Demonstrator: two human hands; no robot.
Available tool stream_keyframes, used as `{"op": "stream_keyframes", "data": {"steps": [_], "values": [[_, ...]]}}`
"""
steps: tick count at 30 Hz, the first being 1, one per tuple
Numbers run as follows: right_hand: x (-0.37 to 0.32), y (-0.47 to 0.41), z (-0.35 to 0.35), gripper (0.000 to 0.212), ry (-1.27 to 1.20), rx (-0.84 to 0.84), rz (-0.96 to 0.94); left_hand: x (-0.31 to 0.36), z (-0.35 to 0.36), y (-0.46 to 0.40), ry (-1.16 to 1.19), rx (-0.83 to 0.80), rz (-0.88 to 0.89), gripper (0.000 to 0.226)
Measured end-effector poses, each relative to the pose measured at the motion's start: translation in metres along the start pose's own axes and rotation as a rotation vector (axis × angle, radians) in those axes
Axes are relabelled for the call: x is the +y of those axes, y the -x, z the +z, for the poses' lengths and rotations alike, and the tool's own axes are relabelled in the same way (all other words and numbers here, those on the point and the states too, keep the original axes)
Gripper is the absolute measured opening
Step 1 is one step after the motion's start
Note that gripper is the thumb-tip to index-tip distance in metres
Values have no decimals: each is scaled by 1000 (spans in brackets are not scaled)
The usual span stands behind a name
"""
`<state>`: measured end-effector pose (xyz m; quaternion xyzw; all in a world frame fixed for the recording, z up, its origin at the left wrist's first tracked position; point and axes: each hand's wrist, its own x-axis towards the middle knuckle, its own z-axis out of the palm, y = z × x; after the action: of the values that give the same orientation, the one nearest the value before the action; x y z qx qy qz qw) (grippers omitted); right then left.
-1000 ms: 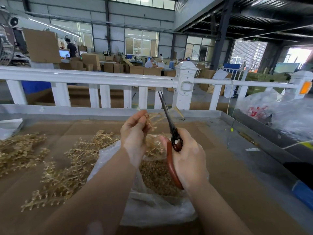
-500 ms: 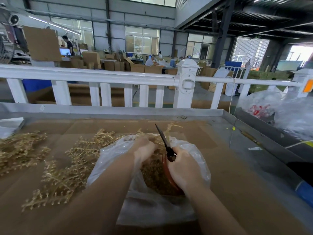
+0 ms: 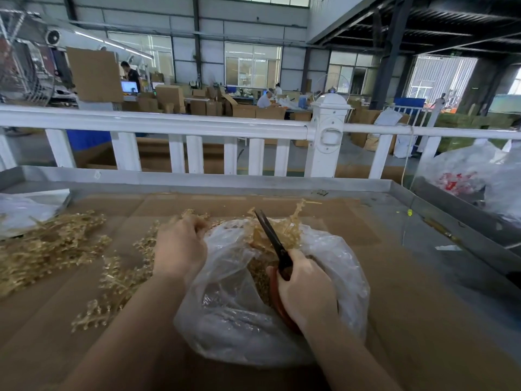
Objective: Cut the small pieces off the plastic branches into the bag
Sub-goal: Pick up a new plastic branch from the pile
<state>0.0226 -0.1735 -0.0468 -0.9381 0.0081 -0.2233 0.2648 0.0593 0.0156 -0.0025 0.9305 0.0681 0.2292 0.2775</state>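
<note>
A clear plastic bag point(image 3: 239, 311) lies open on the cardboard-covered table, with small golden pieces point(image 3: 260, 273) inside it. My right hand point(image 3: 306, 289) grips red-handled scissors point(image 3: 277, 249) over the bag, blades pointing up and away. A golden plastic branch point(image 3: 290, 221) sticks up behind the blades at the bag's far rim. My left hand point(image 3: 179, 249) is at the bag's left rim, fingers curled down onto golden branches there; what exactly it grips is hidden. More golden branches point(image 3: 53, 246) lie piled on the left.
The table point(image 3: 408, 292) has a raised metal rim at the back and right. A white railing point(image 3: 180, 122) runs behind it. Another clear bag point(image 3: 19, 210) sits at far left and big plastic bags point(image 3: 479, 176) at far right.
Both hands came down from in front of the railing to the bag. My left hand then slid left from the bag's opening to its left rim. The scissors stay in my right hand.
</note>
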Motion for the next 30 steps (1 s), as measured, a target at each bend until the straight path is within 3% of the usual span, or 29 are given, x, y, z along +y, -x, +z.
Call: {"op": "stream_keyframes", "data": {"steps": [2, 6, 9, 12, 17, 21, 26, 30], "values": [[-1, 1, 0, 29, -2, 14, -8, -9, -2, -1, -280, -120, -30, 38], [-1, 2, -2, 27, -11, 25, -7, -18, -5, 1, -485, -307, -154, 46], [-1, 2, -2, 27, -20, 8, -8, -23, 0, 1, -447, -371, -157, 31], [-1, 3, -4, 26, -40, 0, -10, -23, 1, 1, -453, -327, -163, 17], [-1, 2, -8, 27, -61, -15, 0, -22, 3, -3, -300, -291, -105, 25], [0, 2, -10, 26, -72, -7, -3, -20, 0, -7, -335, -113, -63, 29], [0, 2, -12, 28, -91, -13, -2, -13, -17, -15, -89, 277, 42, 47], [-1, 4, -13, 28, -110, -23, -2, -6, -25, -19, 18, 353, 69, 62]]}}
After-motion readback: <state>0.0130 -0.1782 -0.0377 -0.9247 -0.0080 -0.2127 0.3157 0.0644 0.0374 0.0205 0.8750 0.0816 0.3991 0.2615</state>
